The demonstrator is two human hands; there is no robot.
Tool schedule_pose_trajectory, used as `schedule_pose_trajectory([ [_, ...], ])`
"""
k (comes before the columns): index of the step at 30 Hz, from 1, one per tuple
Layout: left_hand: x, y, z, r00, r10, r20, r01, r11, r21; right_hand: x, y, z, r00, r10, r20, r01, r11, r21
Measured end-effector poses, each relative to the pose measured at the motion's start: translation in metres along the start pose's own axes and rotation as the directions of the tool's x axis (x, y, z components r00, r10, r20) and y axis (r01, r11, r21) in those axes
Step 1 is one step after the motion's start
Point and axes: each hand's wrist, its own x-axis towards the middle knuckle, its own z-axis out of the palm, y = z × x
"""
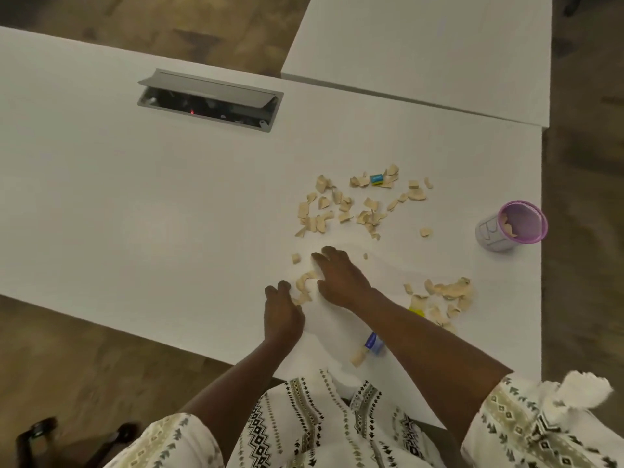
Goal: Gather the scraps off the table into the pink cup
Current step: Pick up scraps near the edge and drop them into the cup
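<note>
Beige paper scraps [341,206] lie scattered over the white table [135,204], with a second heap [449,292] near the right edge. A small clump of scraps [304,287] sits between my two hands. My left hand [282,312] rests curled on the table, touching that clump from the left. My right hand [339,276] lies flat with fingers cupped against the clump from the right. The pink mesh cup [513,228] stands at the table's right edge, tilted toward me, with a few scraps inside.
A grey cable hatch [209,99] is open in the table at the back left. A small blue-and-yellow block [376,179] lies among the far scraps. A blue-capped item [371,344] and a yellow piece [417,312] lie by my right forearm. A second white table [422,45] adjoins behind.
</note>
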Motion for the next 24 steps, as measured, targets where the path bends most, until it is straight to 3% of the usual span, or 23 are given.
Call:
schedule_pose_trajectory([
  [4, 0.01, 0.007, -0.001, 0.999, 0.027, 0.018, -0.027, 1.0, 0.003, 0.012, -0.019, -0.005, 0.989, -0.12, 0.088, 0.123, 0.992, -0.036],
  [9, 0.014, 0.007, 0.002, 0.995, 0.094, 0.037, -0.095, 0.995, 0.022, 0.025, -0.024, -0.011, 0.952, -0.204, 0.227, 0.253, 0.944, -0.212],
  [15, 0.009, 0.004, 0.005, 0.988, 0.157, -0.007, -0.157, 0.986, 0.051, 0.009, -0.008, 0.011, 0.961, -0.249, 0.124, 0.264, 0.956, -0.129],
  [19, 0.012, 0.005, 0.006, 0.981, 0.193, 0.001, -0.193, 0.978, 0.077, -0.007, 0.0, 0.015, 0.936, -0.352, 0.021, 0.348, 0.915, -0.205],
  [24, 0.017, 0.012, 0.007, 0.984, 0.178, 0.007, -0.177, 0.977, 0.115, -0.008, 0.016, 0.018, 0.964, -0.247, -0.098, 0.233, 0.962, -0.141],
])
